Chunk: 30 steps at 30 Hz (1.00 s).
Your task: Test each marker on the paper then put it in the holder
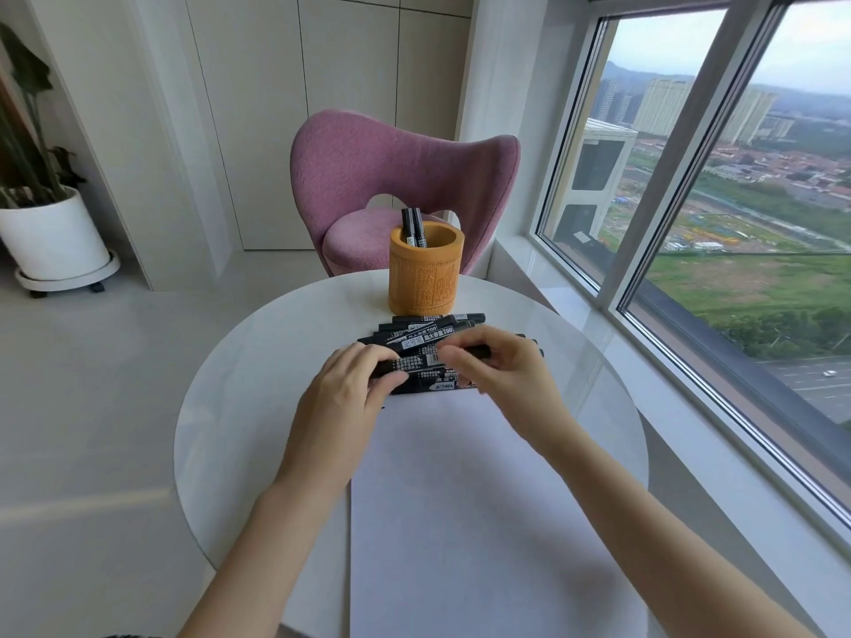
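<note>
Hands meet just above the middle of the frame, both on one black marker (421, 360) held level and crosswise over the far edge of the paper (460, 499). The left hand (350, 393) comes in from the lower left, its fingers (368, 361) curled over the marker's left end with the thumb underneath, so it grips the barrel. The right hand (502, 375) comes in from the lower right, its fingers (465, 347) bent and pinching the marker's right end; whether the cap is on or coming off I cannot tell. Right behind the held marker, a pile of markers (428, 331) lies on the bench (258, 361), black barrels with white print, mostly lying crosswise and overlapping one another, just past the top edge of the paper. The paper is a white sheet running from the pile down to the bottom of the frame, and its visible part shows no ink. Beyond the pile, toward the far rim of the round white bench, stands the holder (423, 278), an orange-yellow carved cylinder, upright, with two markers (413, 227) standing in it and leaning on its back left wall. A pink chair (391, 163) sits behind the bench. A plant in a white pot (50, 232) stands at the left edge, and a window (737, 177) fills the right side.
</note>
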Tool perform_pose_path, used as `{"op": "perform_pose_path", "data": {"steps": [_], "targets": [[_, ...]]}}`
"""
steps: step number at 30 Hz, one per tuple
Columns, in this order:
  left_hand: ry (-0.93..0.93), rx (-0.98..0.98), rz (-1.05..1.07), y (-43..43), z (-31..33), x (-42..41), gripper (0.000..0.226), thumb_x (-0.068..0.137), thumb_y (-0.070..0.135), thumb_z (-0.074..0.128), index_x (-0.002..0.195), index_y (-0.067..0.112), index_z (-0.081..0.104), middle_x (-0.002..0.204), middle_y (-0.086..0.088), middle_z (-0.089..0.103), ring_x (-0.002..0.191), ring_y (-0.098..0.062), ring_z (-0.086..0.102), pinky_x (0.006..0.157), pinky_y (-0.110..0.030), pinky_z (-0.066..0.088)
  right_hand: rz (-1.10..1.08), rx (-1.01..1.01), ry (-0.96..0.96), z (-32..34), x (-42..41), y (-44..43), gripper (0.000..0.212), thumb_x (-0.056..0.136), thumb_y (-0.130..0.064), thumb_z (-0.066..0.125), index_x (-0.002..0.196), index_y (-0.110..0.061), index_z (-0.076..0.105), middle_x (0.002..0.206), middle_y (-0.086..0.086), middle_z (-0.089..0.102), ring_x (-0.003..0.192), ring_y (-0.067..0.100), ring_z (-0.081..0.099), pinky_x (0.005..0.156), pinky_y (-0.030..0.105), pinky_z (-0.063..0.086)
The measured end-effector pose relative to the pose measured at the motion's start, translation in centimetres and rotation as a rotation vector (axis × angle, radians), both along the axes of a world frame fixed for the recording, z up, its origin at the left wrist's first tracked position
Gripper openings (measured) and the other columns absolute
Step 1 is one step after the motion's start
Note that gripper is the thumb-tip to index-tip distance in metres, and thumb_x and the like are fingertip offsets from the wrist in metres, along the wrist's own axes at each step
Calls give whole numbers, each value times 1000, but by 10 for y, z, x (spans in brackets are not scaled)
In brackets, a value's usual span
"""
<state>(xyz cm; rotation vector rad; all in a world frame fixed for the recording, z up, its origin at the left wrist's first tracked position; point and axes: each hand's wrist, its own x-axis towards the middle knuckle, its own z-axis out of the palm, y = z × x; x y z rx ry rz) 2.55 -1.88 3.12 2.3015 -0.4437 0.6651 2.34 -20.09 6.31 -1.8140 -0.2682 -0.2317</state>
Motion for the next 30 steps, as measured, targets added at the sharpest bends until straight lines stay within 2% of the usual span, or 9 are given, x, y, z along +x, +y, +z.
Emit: {"op": "perform_pose_path", "data": {"steps": [2, 5, 8, 11, 14, 17, 22, 27, 30], "targets": [[87, -23, -55, -1, 4, -7, 15, 93, 29, 52, 98, 15, 57, 89, 6, 62, 83, -14, 55, 70, -29, 42, 55, 217, 121, 3, -4, 2, 20, 88, -23, 67, 87, -3, 66, 60, 2, 54, 54, 13, 43, 50, 22, 27], [180, -20, -144, -2, 9, -16, 16, 96, 34, 42, 95, 21, 49, 76, 10, 53, 68, -12, 48, 63, -30, 39, 123, 292, 215, 3, -10, 11, 57, 83, -40, 65, 88, 16, 55, 59, 11, 41, 53, 15, 34, 50, 22, 25], [198, -38, -177, -2, 11, -23, 15, 97, 36, 38, 92, 24, 46, 67, 8, 48, 63, -14, 44, 57, -29, 33, 134, 253, 186, 2, -15, 23, 40, 93, -26, 61, 67, 2, 50, 55, 11, 40, 47, 14, 32, 47, 20, 29], [220, -71, -190, 0, 12, -25, 18, 96, 40, 37, 89, 27, 48, 61, -1, 48, 59, -18, 43, 52, -30, 31, 136, 252, 163, 3, -18, 31, 28, 97, -17, 55, 70, -11, 50, 53, 9, 46, 45, 13, 37, 47, 20, 31], [303, -170, -256, 3, 12, -27, 24, 93, 47, 37, 87, 28, 49, 64, -3, 47, 60, -20, 43, 58, -36, 37, 151, 234, 136, 6, -22, 33, 29, 98, -15, 53, 68, -14, 52, 51, 5, 50, 44, 14, 39, 45, 18, 33], [362, -265, -328, 3, 11, -27, 24, 89, 46, 38, 82, 27, 50, 55, 8, 39, 53, -11, 33, 53, -28, 30, 167, 222, 129, 7, -24, 33, 30, 98, -15, 52, 68, -15, 52, 50, 3, 51, 43, 14, 40, 44, 17, 33], [482, -459, -402, 7, 15, -31, 24, 90, 48, 49, 78, 29, 56, 51, 5, 26, 49, -12, 22, 46, -20, 22, 187, 188, 106, 7, -25, 33, 24, 98, -15, 53, 74, -12, 50, 50, 3, 53, 44, 16, 41, 46, 17, 34], [439, -392, -372, 9, 15, -34, 27, 82, 51, 49, 86, 25, 56, 52, 9, 40, 53, -9, 32, 52, -23, 27, 128, 221, 133, 2, -23, 34, 34, 95, -11, 57, 65, 1, 46, 52, 13, 43, 43, 18, 33, 44, 20, 30], [469, -471, -285, 17, 10, -32, 33, 80, 63, 54, 90, 31, 55, 57, 15, 50, 55, -4, 39, 58, -23, 33, 55, 309, 187, 3, -18, 32, 26, 92, -8, 57, 68, -12, 48, 52, 11, 41, 45, 18, 32, 44, 21, 27]]}}
